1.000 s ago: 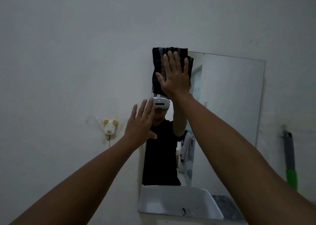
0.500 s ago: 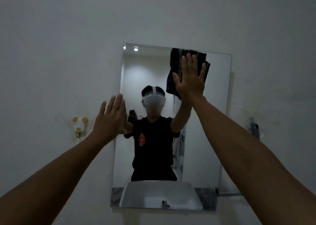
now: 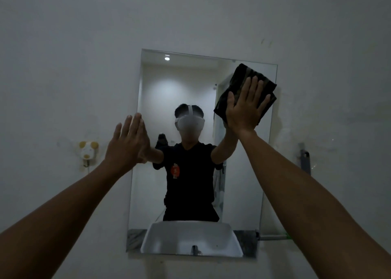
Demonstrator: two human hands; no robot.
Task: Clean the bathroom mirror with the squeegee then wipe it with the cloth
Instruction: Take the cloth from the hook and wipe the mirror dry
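Note:
A frameless rectangular mirror (image 3: pixel 169 88) hangs on the white wall. My right hand (image 3: pixel 243 109) presses a folded dark cloth (image 3: pixel 243 77) flat against the glass at the mirror's upper right, and the cloth reaches the right edge. The fingers are spread over the cloth. My left hand (image 3: pixel 129 141) rests flat and open against the mirror's left edge at mid height and holds nothing. A grey handle (image 3: pixel 304 158), probably the squeegee, hangs on the wall right of the mirror, and my right forearm hides its lower part.
A small white and yellow wall hook (image 3: pixel 88 150) sits left of the mirror. The glass reflects a white basin (image 3: pixel 190 238) along its bottom and a person in a black shirt. A thin rail with a green end (image 3: pixel 275 236) sticks out at the mirror's lower right.
My right hand has slid the cloth from the mirror's upper left corner across to its upper right edge. The left hand has stayed near the left edge. The view has swung to face the mirror.

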